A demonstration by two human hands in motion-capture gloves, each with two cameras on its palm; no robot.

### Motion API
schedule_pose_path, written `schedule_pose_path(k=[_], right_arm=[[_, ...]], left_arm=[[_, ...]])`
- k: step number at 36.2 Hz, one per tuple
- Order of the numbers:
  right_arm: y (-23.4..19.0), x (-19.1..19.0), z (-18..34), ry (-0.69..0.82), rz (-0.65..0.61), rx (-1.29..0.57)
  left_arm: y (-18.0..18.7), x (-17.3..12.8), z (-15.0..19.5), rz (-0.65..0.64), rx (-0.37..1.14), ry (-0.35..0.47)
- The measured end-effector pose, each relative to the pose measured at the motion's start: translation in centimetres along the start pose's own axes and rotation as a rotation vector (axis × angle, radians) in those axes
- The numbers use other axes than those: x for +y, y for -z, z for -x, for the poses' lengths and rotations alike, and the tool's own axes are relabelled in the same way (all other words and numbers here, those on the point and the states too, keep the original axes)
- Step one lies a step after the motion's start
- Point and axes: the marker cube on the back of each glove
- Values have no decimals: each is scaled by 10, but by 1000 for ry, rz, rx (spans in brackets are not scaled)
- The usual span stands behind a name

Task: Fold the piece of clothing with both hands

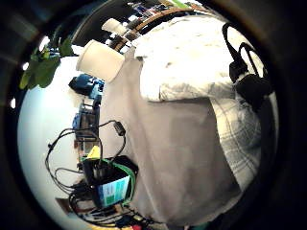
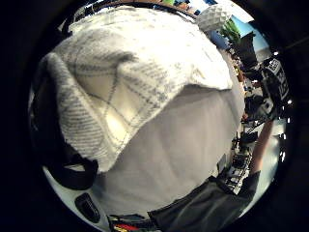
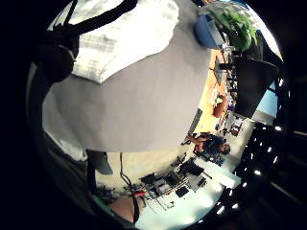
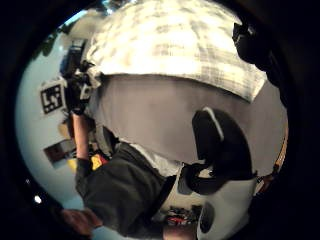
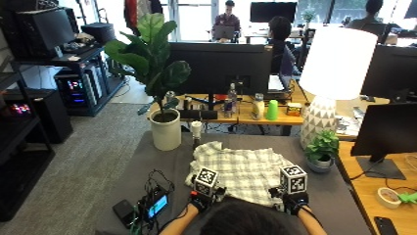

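A white and grey plaid shirt [image 5: 241, 169] lies spread on the grey table [image 5: 163, 166] in front of me. My left hand [image 5: 198, 198] is at the shirt's near left hem. In the left thumb side palm view a raised fold of the shirt [image 2: 120, 87] hangs close over the palm, and the left hand's fingers [image 2: 72, 171] curl under it. My right hand [image 5: 294, 200] is at the near right hem. Its thumb [image 4: 220, 150] stands apart over bare table, while the shirt [image 4: 180, 45] lies flat beyond it.
A potted plant [image 5: 165, 132] stands at the table's far left. A white lamp [image 5: 319, 122] and a small green plant [image 5: 320, 154] stand at the right. Small devices with cables [image 5: 153, 203] lie near my left hand. My head is at the near edge.
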Motion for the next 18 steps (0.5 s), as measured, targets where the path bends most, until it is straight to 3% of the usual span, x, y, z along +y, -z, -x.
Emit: schedule_pose_path(k=[5,11,15,18], right_arm=[[-26,-31,2,-33,44,-62],[-46,-63,-9,-76,-102,-149],[-49,-66,-15,-79,-203,-169],[-46,-58,-14,-90,-199,-165]], left_arm=[[6,-14,6,-17,6,17],[13,-14,5,-8,53,19],[17,-9,4,-21,88,-5],[21,-1,4,-21,95,-28]])
